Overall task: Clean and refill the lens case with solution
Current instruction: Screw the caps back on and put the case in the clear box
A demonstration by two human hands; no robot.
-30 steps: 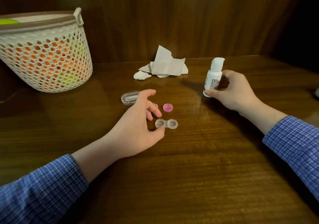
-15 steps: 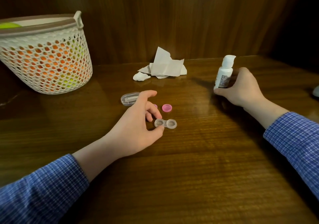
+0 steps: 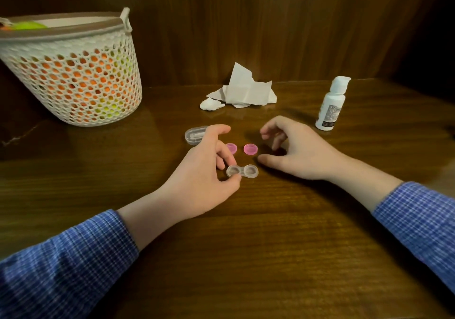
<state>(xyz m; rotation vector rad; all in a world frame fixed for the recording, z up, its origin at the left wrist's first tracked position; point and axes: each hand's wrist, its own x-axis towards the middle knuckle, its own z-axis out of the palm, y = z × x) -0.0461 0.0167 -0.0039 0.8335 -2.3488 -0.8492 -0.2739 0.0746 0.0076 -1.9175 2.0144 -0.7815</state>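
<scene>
On the desk [image 3: 246, 257], the lens case [image 3: 242, 171] lies open, and the left hand [image 3: 204, 171] pinches its left cup so it won't slide. Just behind the case, the right hand [image 3: 293, 151] hovers with loose, empty fingers by a pink cap [image 3: 250, 149], likely to pick it up. The solution bottle [image 3: 331, 104] stands well behind the case, out of the way.

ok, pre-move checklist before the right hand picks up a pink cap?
1. Lens case steadied: ok, left hand pinches its left end.
2. Right hand free: ok, holds nothing, fingers loosely curled beside the right pink cap.
3. Solution bottle out of the way: ok, upright on the table, cap on.
4. Both caps off: ok, left pink cap partly behind left fingers.
5. Wells filled: cannot tell.
</scene>
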